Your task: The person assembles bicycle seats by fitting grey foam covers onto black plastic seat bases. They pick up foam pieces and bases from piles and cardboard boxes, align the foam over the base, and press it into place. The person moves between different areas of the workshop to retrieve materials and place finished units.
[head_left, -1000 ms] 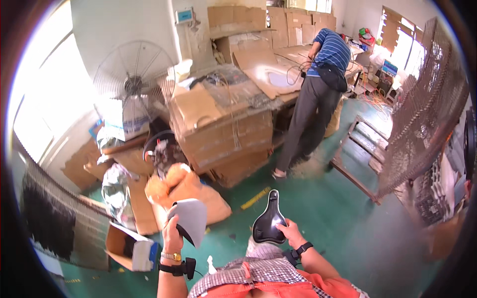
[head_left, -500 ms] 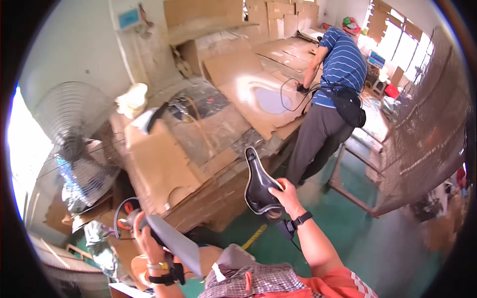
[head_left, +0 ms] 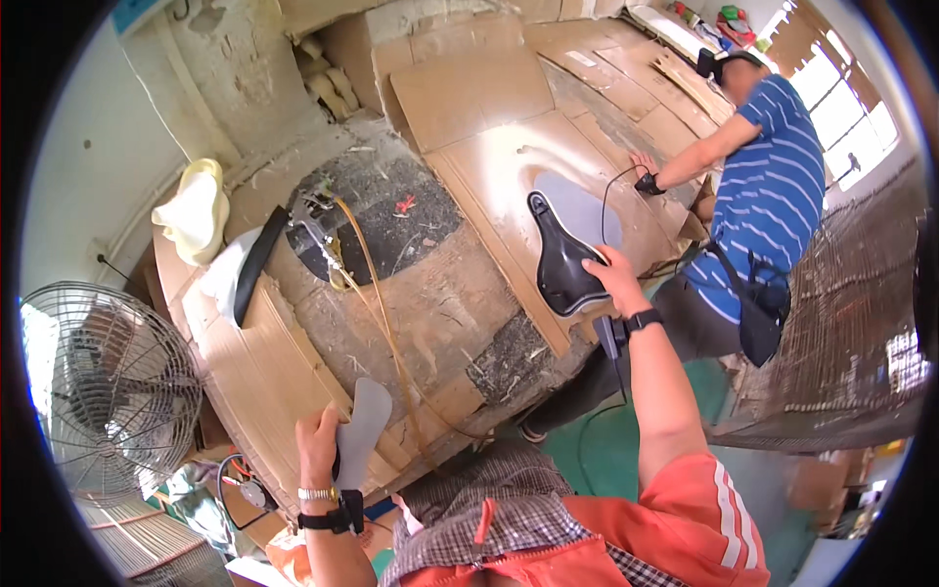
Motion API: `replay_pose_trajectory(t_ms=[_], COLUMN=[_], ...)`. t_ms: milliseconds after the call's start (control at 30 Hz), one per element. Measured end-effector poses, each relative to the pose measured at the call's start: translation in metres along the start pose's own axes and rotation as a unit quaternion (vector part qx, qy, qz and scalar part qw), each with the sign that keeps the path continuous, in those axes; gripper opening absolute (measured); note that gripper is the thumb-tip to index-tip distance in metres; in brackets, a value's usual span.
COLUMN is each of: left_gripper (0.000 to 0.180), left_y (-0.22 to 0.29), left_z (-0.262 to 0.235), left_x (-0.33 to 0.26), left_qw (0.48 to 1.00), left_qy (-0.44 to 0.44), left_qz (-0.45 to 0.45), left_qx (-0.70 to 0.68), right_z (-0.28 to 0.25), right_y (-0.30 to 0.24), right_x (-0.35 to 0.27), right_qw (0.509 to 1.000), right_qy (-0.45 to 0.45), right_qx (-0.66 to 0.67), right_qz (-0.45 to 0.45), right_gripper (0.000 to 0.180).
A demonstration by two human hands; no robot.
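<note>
My right hand [head_left: 618, 279] grips a black bicycle saddle shell [head_left: 562, 259] with a pale rim at its wide end. The thumb lies on its hollow side, and the narrow nose points away from me. At the near left of the workbench, my left hand [head_left: 317, 440] is closed on a grey saddle-shaped piece [head_left: 368, 426] held on edge; something dark beside it is mostly hidden by the fingers. Beyond the shell, another flat grey saddle-shaped piece [head_left: 602, 210] lies on the cardboard, partly covered in view.
A spray gun [head_left: 318, 235] with an orange hose lies on the bench [head_left: 430, 269]. To its left are a white-and-black saddle part [head_left: 254, 269] and cream foam saddles [head_left: 194, 210]. A fan [head_left: 108, 391] stands far left. A co-worker in a striped shirt [head_left: 768, 186] leans over the right side.
Both hands have moved to the bench: the shell is now over the cardboard, and the left hand's grey piece has swung upright. The view has shifted. The co-worker now leans further in.
</note>
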State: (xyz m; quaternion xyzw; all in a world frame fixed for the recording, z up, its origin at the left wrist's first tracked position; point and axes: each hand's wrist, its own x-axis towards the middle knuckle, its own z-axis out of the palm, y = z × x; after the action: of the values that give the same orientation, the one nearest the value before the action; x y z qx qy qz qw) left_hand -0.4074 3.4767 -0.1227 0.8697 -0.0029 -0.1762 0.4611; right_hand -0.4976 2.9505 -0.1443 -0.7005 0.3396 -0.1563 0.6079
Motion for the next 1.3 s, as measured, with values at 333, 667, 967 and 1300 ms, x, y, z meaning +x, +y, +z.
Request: replay_pose_trajectory(t_ms=[333,667,967,1300], left_gripper=[0.018,0.026,0.039,0.03], left_y=[0.126,0.216,0.221,0.195], left_z=[0.15,0.353,0.425,0.451], left_x=[0.13,0.207,0.217,0.195], left_qw=[0.943,0.94,0.94,0.964], left_qy=[-0.251,-0.329,-0.3,-0.246], left_qz=[0.193,0.094,-0.116,0.073], left_qx=[0.1,-0.007,-0.117,0.068], right_z=[-0.054,-0.097,-0.117,-0.112], right_y=[0.003,0.055,0.058,0.065], right_x=[0.161,0.191,0.218,0.234], right_qw=[0.988,0.98,0.956,0.863], right_qy=[-0.08,-0.115,0.015,-0.018], right_qx=[-0.078,-0.157,-0.29,-0.503], right_qz=[0.111,0.049,0.036,0.04], right_gripper=[0.04,0.033,0.033,0.014])
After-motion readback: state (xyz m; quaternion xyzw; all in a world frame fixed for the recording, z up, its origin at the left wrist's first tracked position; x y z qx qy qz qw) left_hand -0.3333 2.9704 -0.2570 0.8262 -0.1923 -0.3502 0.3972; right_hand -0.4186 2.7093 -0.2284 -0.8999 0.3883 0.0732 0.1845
